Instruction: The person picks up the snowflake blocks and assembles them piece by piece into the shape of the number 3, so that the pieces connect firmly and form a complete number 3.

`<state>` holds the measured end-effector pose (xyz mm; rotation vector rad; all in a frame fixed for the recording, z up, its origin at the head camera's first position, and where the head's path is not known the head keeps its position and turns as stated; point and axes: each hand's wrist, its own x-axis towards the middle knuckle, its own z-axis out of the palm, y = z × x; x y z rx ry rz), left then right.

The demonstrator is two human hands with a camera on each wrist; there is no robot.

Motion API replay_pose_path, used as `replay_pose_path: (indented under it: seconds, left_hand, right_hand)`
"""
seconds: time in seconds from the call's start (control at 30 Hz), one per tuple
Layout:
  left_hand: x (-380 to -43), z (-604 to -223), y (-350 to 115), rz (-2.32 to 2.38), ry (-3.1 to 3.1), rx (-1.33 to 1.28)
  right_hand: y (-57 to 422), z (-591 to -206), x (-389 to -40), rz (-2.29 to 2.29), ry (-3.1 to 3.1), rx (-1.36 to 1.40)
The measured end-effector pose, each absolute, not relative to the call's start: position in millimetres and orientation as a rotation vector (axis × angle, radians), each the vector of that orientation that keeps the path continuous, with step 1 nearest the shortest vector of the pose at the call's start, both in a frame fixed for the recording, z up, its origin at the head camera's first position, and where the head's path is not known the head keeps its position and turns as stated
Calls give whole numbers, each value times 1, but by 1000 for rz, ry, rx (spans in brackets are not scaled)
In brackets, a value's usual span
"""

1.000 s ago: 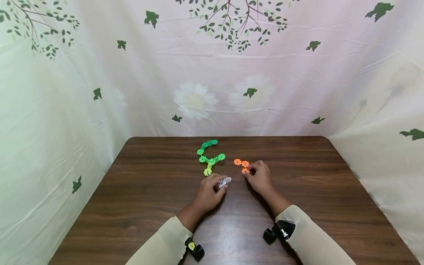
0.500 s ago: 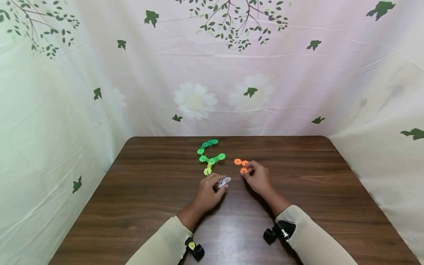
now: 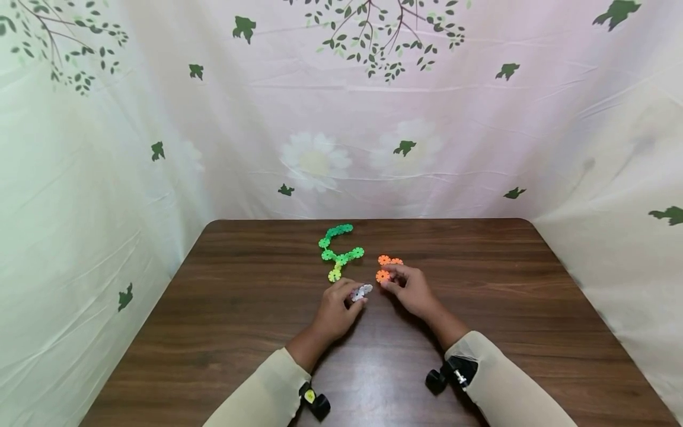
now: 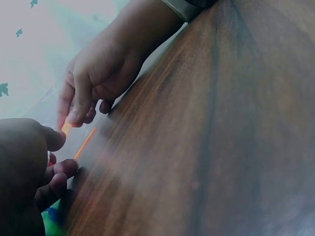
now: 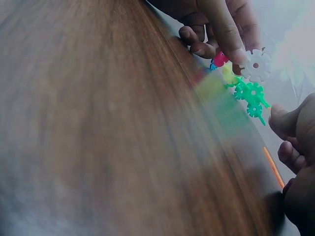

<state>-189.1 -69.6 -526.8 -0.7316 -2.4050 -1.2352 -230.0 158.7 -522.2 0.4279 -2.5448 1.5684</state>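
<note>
In the head view my left hand [image 3: 335, 313] pinches white notched snowflake discs [image 3: 361, 292] between thumb and fingers, low over the brown table. A white disc [image 5: 256, 65] shows face-on at that hand's fingertips in the right wrist view, with a pink piece [image 5: 220, 59] and a bit of blue just below. Across from it, my right hand [image 3: 415, 293] pinches an orange snowflake disc [image 3: 382, 276] by its right edge. Two other orange discs [image 3: 383, 260] lie just beyond the right fingers, one partly covered by them.
A branching chain of green snowflake discs [image 3: 341, 260], yellow-green at its near end, lies beyond my left hand. The wooden table [image 3: 213, 332] has its far edge by a printed cloth [image 3: 352, 196], which also rises at both sides.
My right hand has moved left with the orange disc, away from the other orange discs and closer to the white ones. My left hand has stayed about where it was.
</note>
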Motion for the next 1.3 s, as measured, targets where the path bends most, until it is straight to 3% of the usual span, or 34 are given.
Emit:
replay_pose_path:
  seconds: [1.3]
  left_hand:
    - [-188, -528, -68, -1254, -2391, -678]
  right_hand:
    - [162, -522, -226, 1891, -2474, 649]
